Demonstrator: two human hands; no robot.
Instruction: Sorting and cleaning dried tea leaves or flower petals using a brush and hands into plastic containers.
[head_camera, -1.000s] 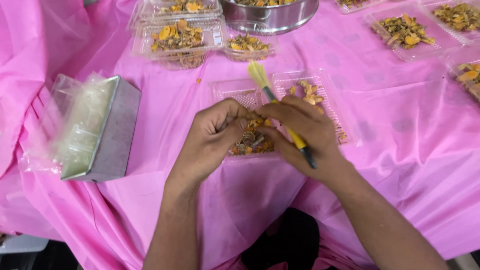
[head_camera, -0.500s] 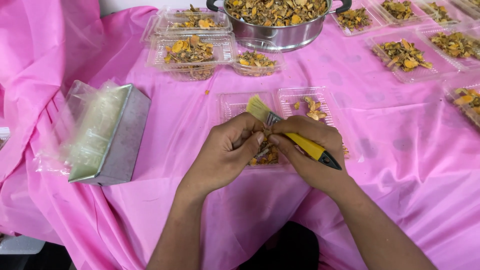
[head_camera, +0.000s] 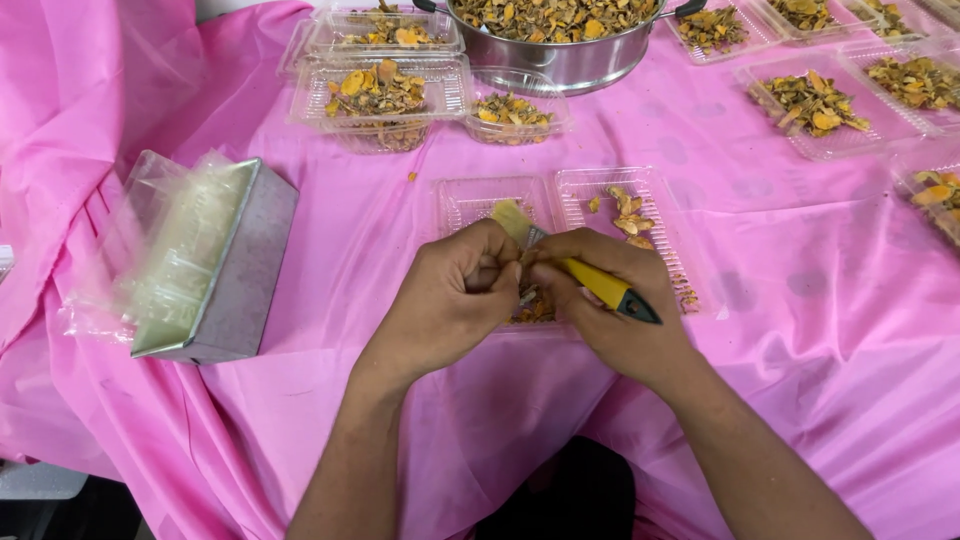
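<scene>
Your right hand (head_camera: 600, 300) grips the knife (head_camera: 600, 285), left hand (head_camera: 450, 295) pinches the piece (head_camera: 510, 218) at centre frame. You're mid-cut. Steady blade next.

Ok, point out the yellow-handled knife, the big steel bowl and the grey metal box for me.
yellow-handled knife (head_camera: 598, 284), head view, on the yellow handle.
steel bowl (head_camera: 575, 62), head view, on its outer wall.
grey metal box (head_camera: 250, 270), head view, on its side wall.

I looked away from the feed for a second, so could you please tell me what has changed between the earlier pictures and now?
The right hand has tilted the yellow-handled knife flatter, so its dark end points more to the right. The left hand stays closed on the small piece at the blade, over the clear hinged tray. Nothing was let go. The steel bowl and metal tin sit lower in the picture only because the view shifted.
</scene>
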